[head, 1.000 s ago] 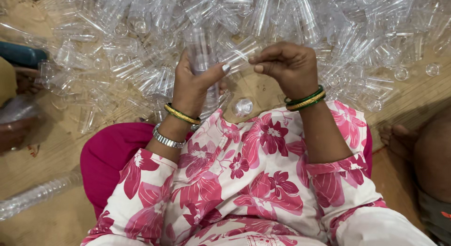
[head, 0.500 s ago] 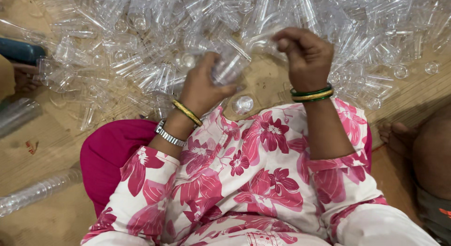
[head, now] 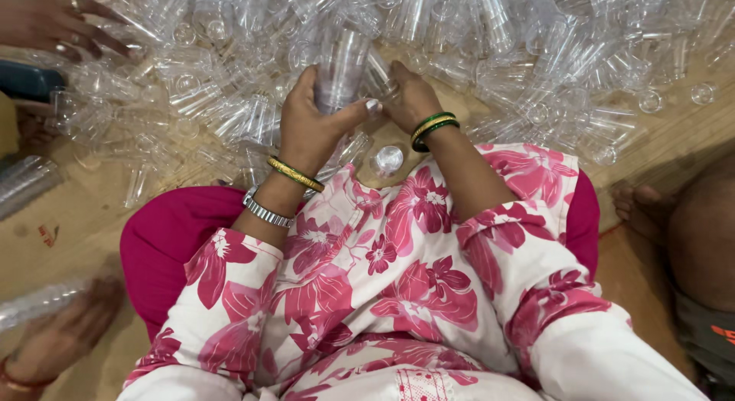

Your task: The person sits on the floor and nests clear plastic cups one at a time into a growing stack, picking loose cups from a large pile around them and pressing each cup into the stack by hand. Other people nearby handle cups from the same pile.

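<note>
Left hand (head: 310,129) grips cup stack (head: 341,68); right hand (head: 409,98) grasps cups (head: 536,56) littering wooden floor (head: 69,217)

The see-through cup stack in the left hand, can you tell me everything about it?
The stack of clear plastic cups looks like thin, shiny, see-through plastic, several cups nested one inside another. It stands nearly upright, leaning a little, above the big pile of loose clear cups on the floor. The left hand grips its lower part, thumb across the front. The right hand sits right beside its base; whether it touches the stack cannot be told. How many cups are nested is too blurry to count.
</note>
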{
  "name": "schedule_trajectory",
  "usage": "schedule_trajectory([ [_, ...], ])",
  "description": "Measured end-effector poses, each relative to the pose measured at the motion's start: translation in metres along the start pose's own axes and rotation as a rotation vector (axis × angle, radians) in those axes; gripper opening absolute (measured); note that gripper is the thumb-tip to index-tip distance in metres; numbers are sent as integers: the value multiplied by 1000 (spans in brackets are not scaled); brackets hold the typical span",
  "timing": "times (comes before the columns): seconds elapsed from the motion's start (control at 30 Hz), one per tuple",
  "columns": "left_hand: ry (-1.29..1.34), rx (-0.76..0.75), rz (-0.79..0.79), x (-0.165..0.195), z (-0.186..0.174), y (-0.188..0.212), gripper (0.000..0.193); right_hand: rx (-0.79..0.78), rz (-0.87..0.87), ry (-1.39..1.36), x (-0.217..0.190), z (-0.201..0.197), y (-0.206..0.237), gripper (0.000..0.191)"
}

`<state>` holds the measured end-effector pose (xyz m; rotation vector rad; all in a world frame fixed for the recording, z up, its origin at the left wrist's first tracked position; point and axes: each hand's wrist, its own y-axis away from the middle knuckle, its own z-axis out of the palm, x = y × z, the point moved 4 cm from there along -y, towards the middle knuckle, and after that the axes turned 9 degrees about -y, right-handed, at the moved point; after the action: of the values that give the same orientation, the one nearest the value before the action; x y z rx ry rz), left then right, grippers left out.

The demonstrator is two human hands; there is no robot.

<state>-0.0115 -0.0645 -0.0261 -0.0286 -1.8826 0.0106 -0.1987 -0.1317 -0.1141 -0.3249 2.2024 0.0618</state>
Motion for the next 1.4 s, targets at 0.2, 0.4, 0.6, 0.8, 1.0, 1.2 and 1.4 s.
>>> schedule_trajectory([
  [0.2,3,4,6,-12,-1,-3,37,33,413,-353,19,-3,4,70],
  [0.4,225,110,26,-17,-13,-11,40,74,294,-726,-5,-37,5,72],
  [0.6,445,123,-217,-8,-16,-11,40,-109,-30,-749,-59,-72,27,67],
  [0.8,465,42,-215,4,-14,-6,35,-114,-207,-741,-91,-84,40,66],
  [1.0,538,69,-88,5,-16,-7,38,-163,-21,-1026,-82,-83,38,65],
  [1.2,499,157,-12,3,-23,-7,40,-12,35,-988,-37,-101,32,55],
  [1.4,427,175,83,5,-21,-6,43,71,181,-289,-3,-85,27,57],
])
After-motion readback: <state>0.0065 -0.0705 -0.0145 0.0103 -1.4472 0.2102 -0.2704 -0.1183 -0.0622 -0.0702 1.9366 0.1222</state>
